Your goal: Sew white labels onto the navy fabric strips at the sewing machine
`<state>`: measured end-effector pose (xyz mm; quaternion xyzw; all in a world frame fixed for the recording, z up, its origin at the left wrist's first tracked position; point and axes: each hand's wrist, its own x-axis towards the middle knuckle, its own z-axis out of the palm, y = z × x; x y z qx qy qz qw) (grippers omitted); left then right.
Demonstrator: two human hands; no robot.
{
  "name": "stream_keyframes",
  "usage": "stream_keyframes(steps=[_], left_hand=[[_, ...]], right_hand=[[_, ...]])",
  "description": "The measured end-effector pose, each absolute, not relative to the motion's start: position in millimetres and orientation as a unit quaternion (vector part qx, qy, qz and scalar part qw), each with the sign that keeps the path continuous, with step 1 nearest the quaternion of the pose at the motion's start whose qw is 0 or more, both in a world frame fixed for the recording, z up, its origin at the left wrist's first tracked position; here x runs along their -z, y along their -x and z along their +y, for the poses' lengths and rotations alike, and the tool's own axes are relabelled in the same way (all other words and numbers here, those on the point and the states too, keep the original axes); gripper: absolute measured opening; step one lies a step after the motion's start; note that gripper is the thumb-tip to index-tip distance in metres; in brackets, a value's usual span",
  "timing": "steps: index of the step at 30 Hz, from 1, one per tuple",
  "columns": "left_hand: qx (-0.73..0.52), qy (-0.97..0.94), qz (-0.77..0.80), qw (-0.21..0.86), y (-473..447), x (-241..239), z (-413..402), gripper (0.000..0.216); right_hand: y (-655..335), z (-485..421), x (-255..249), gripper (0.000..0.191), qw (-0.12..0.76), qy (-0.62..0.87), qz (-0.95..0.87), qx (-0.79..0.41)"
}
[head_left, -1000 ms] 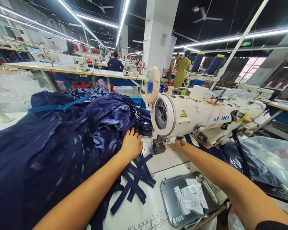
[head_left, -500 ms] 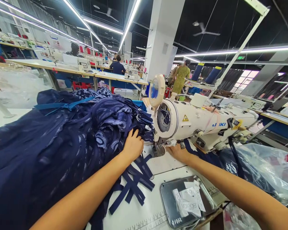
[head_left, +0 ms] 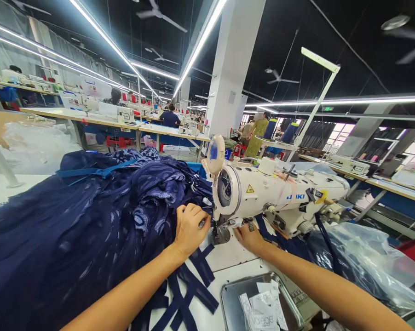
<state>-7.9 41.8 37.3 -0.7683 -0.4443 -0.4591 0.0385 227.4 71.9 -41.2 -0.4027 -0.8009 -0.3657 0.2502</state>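
Fingers [head_left: 202, 215] of the left hand [head_left: 190, 232] are bent, thumb and forefinger drawn close together at nine o'clock from the presser foot [head_left: 216, 230] of a white sewing machine [head_left: 262, 193]; whether something thin is pinched between them, I cannot tell. At three o'clock from the foot, the right hand [head_left: 250, 239] reaches in beneath the machine's arm, its fingers partly hidden, so their grip cannot be told either. Heaped navy fabric [head_left: 90, 243], with paler patterned patches, spreads across the whole nine o'clock side, right beside the left hand, and a teal band [head_left: 106, 172] crosses it toward ten. Navy strips [head_left: 197, 294] fan out at seven o'clock over the white tabletop [head_left: 237, 271]. At five sits a metal tray [head_left: 232, 296], white printed labels [head_left: 262, 310] lying in it. Farther out past three, near the right forearm, lies a clear plastic bag [head_left: 361, 250] with dark contents. The machine's body extends toward two o'clock, and its round end cover [head_left: 216, 154] stands swung open toward twelve. Beyond, navy thread cones [head_left: 270, 130] and a person in olive green [head_left: 256, 138] show at one, and a seated person in dark blue [head_left: 170, 119] at eleven.
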Motion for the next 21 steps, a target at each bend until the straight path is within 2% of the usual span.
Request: stream_keyframes(steps=[2, 6, 8, 12, 21], left_hand=[[0.489, 0.728, -0.473, -0.080, 0, -40, 35, 0.022], [0.537, 0.552, -0.475, -0.426, -19, -37, 25, 0.018], [0.561, 0.451, -0.450, -0.528, -28, -35, 20, 0.019], [0.596, 0.349, -0.429, -0.583, -36, -37, 14, 0.023], [0.642, 0.382, -0.338, -0.573, -16, -69, 13, 0.016]], right_hand=[[-227, 73, 43, 0.026, 0.254, 0.395, -0.802, 0.369], [-229, 77, 48, 0.026, 0.259, 0.394, -0.798, 0.375], [-230, 78, 50, 0.025, 0.261, 0.398, -0.795, 0.376], [-232, 78, 52, 0.023, 0.257, 0.403, -0.793, 0.379], [-236, 78, 58, 0.024, 0.228, 0.415, -0.796, 0.377]])
